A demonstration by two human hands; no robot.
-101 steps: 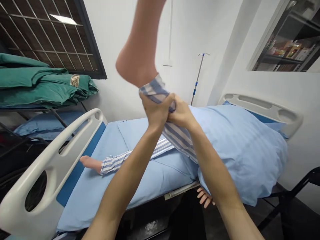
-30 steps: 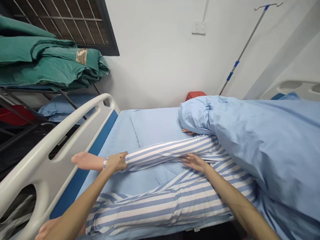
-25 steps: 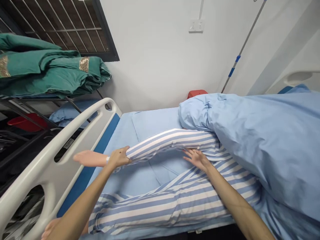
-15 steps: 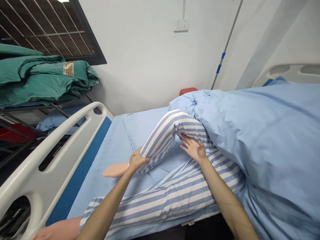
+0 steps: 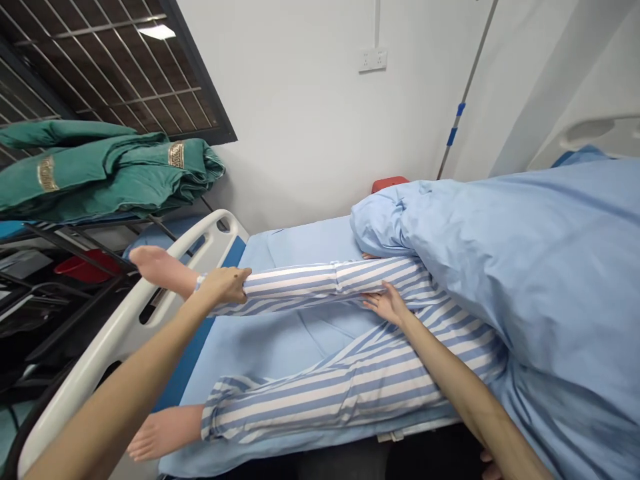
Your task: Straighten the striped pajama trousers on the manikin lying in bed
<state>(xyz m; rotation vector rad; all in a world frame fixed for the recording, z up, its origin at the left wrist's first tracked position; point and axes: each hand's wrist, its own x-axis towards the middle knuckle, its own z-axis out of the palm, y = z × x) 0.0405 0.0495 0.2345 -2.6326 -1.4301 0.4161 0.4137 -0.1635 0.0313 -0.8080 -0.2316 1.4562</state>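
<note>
A mannequin's striped pajama leg (image 5: 300, 287) lies across a blue bed sheet (image 5: 280, 353), its bare foot (image 5: 163, 268) just above the white side rail (image 5: 150, 303). The left hand (image 5: 223, 285) closes around the cuff at the ankle. The right hand (image 5: 387, 305), open with fingers spread, touches the leg's lower edge. A blue duvet (image 5: 500, 280) covers the upper body.

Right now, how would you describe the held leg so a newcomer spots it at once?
On the hospital bed, a manikin in striped pyjamas lies half under a blue blanket. The leg is the farther one, gripped at the cuff by the left hand, its bare foot at the white side rail; the other leg lies along the near edge.
</note>
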